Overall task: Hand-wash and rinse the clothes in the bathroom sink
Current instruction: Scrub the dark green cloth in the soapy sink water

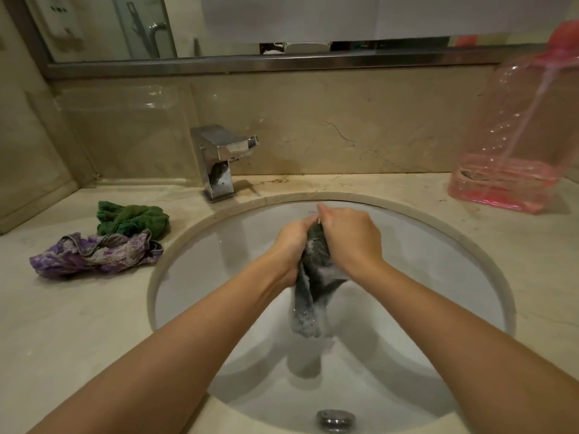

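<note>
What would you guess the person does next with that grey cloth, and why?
Probably keep rubbing the grey cloth between both hands: the left hand and right hand grip its bunched top over the sink, and its hanging end looks sudsy.

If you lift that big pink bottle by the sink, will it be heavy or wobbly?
Probably light: the pink bottle looks see-through and mostly empty, with only a shallow pink layer at the bottom. It stands tall on the counter, so a push near the top might tip it. Its thin-looking clear walls may flex when squeezed.
</note>
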Motion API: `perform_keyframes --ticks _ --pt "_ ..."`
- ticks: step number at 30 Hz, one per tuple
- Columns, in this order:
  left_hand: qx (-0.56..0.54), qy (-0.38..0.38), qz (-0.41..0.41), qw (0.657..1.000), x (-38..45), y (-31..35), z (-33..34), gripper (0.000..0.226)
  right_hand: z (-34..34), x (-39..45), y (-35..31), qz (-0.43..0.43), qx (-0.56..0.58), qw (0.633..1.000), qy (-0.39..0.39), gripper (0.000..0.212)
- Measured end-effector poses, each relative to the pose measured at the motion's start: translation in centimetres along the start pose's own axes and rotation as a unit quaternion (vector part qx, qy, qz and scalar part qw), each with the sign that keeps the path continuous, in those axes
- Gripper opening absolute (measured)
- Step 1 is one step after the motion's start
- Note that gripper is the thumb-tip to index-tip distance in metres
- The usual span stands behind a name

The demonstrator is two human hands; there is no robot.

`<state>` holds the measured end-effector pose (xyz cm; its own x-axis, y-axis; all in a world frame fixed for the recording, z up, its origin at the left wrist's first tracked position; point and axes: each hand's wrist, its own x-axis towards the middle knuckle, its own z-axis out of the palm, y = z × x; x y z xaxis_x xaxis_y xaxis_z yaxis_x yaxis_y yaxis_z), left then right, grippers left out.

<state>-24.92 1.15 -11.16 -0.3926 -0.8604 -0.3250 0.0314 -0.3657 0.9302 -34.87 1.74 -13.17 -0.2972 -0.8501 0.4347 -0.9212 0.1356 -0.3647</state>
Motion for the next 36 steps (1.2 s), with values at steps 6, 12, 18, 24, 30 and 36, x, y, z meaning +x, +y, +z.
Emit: perform_keyframes --ticks 6,12,18,24,30,36 --pt "0.272 0.086 0.108 0.953 2.1 0.2 -1.8 0.037 0.6 0.1 1.9 0.245 0.316 0.912 -0.090 0.046" --pt "0.428 -0.031 0.199 0.881 1.9 0.0 -3.5 0.066 -1.0 0.4 3.3 0.367 0.467 0.792 -0.144 0.047" --pt "0.565 -0.033 0.247 0.787 2.9 -0.5 -4.5 0.015 -1.9 0.1 3.2 0.315 0.601 0.706 -0.204 0.042" --pt "0.458 0.015 0.232 0.858 3.7 0.0 -4.5 0.021 -1.3 0.2 4.4 0.203 0.410 0.841 -0.288 0.019" --pt "0.234 0.052 0.124 0.963 3.3 0.5 -3.4 0.020 -0.6 0.3 3.7 0.188 0.444 0.846 -0.225 0.021" --pt "0.138 0.097 0.081 0.982 2.6 0.8 -2.5 0.033 -0.9 0.1 2.1 0.235 0.532 0.810 -0.078 0.010"
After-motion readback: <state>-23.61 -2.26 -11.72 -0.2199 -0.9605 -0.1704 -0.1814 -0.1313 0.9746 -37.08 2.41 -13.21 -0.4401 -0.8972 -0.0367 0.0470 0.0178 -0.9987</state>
